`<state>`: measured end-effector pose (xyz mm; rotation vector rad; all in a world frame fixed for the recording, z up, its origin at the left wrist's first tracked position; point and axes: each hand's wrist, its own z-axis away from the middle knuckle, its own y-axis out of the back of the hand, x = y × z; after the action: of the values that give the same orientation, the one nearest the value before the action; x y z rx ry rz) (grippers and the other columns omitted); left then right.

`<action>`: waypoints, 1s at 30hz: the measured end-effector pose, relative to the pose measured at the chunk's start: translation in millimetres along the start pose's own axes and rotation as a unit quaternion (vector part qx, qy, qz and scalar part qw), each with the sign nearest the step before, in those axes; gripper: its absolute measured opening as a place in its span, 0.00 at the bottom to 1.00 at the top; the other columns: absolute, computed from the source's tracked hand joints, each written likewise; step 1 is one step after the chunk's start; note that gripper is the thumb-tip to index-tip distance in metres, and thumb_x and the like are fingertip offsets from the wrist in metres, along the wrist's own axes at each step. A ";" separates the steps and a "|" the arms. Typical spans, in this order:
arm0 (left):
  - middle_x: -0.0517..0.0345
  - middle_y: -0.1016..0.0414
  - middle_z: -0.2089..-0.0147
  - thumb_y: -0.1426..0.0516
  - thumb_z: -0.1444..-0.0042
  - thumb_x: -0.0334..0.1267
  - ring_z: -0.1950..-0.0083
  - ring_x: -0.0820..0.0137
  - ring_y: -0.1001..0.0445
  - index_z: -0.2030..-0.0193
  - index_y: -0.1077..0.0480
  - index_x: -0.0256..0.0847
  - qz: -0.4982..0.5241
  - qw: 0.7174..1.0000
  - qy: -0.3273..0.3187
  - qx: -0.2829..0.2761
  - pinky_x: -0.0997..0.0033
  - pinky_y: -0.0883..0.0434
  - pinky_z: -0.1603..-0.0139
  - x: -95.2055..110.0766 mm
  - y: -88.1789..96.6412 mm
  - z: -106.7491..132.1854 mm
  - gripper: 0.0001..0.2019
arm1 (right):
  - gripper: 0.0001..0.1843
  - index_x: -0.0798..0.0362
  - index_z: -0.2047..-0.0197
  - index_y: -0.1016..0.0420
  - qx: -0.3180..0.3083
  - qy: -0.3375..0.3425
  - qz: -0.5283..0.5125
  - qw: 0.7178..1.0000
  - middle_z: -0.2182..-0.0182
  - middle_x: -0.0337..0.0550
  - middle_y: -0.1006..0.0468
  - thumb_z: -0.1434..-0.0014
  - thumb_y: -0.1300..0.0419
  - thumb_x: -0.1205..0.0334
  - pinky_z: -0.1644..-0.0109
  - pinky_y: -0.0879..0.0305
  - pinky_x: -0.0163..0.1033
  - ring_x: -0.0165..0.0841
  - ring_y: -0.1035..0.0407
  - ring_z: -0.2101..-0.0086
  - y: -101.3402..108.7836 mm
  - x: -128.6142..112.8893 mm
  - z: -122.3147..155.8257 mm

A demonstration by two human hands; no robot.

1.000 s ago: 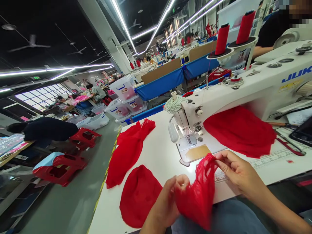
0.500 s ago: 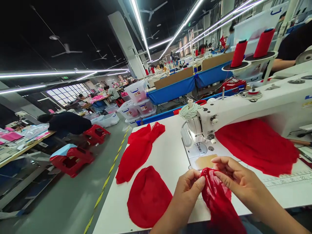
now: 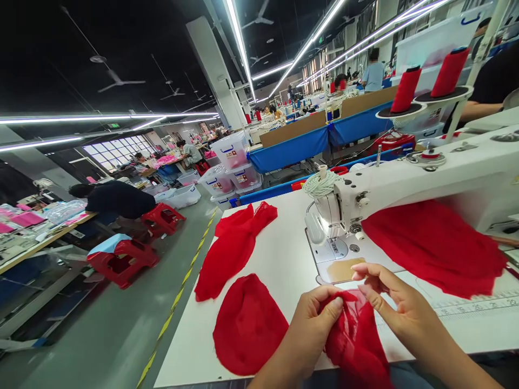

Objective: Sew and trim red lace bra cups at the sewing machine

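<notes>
Left fingers (image 3: pixel 333 308) pinch sheer red fabric (image 3: pixel 357 343) while right fingers (image 3: pixel 380 274) stand parted at its upper edge.

The tabletop ruler (image 3: pixel 466 309) bears numbers, seemingly around 20. Labels (image 3: pixel 234 153) on the plastic bins (image 3: pixel 221 155) are too small to read.

The white table (image 3: pixel 279 254) carries 1 sewing machine (image 3: pixel 405 186) and red cloths (image 3: pixel 249 327).

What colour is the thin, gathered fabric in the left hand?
The thin, gathered fabric in the left hand is red, seen best in the head view.
</notes>
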<state>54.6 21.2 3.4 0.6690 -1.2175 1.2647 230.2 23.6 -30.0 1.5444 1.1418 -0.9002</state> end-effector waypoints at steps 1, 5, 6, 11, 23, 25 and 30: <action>0.59 0.28 0.70 0.33 0.58 0.54 0.68 0.74 0.34 0.65 0.24 0.36 0.015 1.000 0.003 -0.001 0.75 0.38 0.63 0.4 0.6 0.6 0.22 | 0.17 0.47 0.54 0.27 -0.014 -0.015 -0.018 1.000 0.59 0.44 0.21 0.38 0.45 0.46 0.53 0.32 0.42 0.39 0.27 0.59 0.9 0.5 -0.1; 0.59 0.30 0.74 0.32 0.58 0.53 0.72 0.76 0.36 0.67 0.24 0.34 0.075 0.995 0.052 -0.030 0.77 0.39 0.65 1.7 3.3 1.1 0.21 | 0.19 0.50 0.61 0.24 -0.138 -0.082 -0.109 0.981 0.66 0.42 0.22 0.39 0.44 0.43 0.55 0.33 0.40 0.39 0.28 0.60 1.6 -5.2 0.6; 0.59 0.31 0.74 0.33 0.58 0.53 0.72 0.77 0.37 0.68 0.25 0.34 0.084 0.994 0.057 -0.032 0.77 0.39 0.66 1.1 4.1 0.4 0.22 | 0.18 0.50 0.65 0.26 -0.154 -0.094 -0.123 0.976 0.70 0.40 0.25 0.39 0.44 0.44 0.59 0.33 0.39 0.37 0.30 0.65 1.1 -6.9 0.8; 0.61 0.33 0.76 0.32 0.59 0.54 0.74 0.77 0.40 0.73 0.30 0.35 0.093 0.994 0.055 -0.005 0.77 0.41 0.69 -7.0 9.1 -5.3 0.23 | 0.20 0.51 0.70 0.33 -0.113 -0.155 -0.176 0.966 0.76 0.34 0.36 0.40 0.43 0.41 0.67 0.38 0.35 0.31 0.40 0.73 -4.3 -7.5 2.1; 0.61 0.29 0.77 0.29 0.64 0.52 0.77 0.78 0.34 0.73 0.28 0.34 0.033 0.993 0.093 -0.063 0.79 0.39 0.73 -3.9 1.3 -3.1 0.22 | 0.17 0.51 0.68 0.32 -0.124 -0.026 -0.038 0.991 0.76 0.36 0.30 0.36 0.49 0.47 0.71 0.35 0.34 0.31 0.34 0.75 -4.4 -6.9 5.2; 0.60 0.26 0.75 0.30 0.58 0.49 0.74 0.76 0.30 0.69 0.26 0.36 0.078 0.992 0.093 -0.044 0.78 0.35 0.70 -5.6 0.4 -2.2 0.19 | 0.15 0.50 0.65 0.29 -0.048 -0.006 0.058 0.997 0.70 0.40 0.25 0.38 0.49 0.49 0.64 0.31 0.37 0.34 0.29 0.69 17.1 -0.4 5.8; 0.55 0.21 0.69 0.30 0.56 0.41 0.67 0.67 0.22 0.62 0.24 0.38 0.160 0.981 0.105 0.022 0.73 0.28 0.65 -1.0 3.6 -4.0 0.15 | 0.16 0.51 0.63 0.31 0.222 -0.086 0.310 0.920 0.64 0.54 0.23 0.41 0.54 0.50 0.61 0.33 0.47 0.43 0.28 0.65 118.9 29.2 13.0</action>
<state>52.6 25.3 0.5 0.3658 -1.1533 1.5900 352.4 8.2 -27.9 1.9832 0.2716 -0.8566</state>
